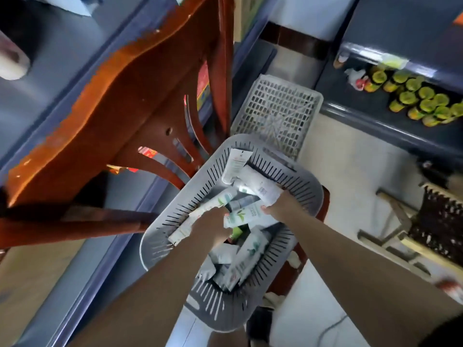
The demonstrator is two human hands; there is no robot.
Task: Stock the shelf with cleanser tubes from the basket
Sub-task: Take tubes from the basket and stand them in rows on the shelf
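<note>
A grey slotted basket stands below me on a red stool, holding several white and pale green cleanser tubes. Both hands are down inside it. My left hand grips a long white tube that lies along the basket's left wall. My right hand holds white tubes near the basket's right side, its thumb on a tube with a green leaf print. The blue shelf runs along the left.
A brown-red plastic chair hangs upside down over the left shelf, close to the basket. A white lattice crate lies beyond the basket. Yellow-green lidded jars fill the right shelf. A wooden stool stands at right on the pale floor.
</note>
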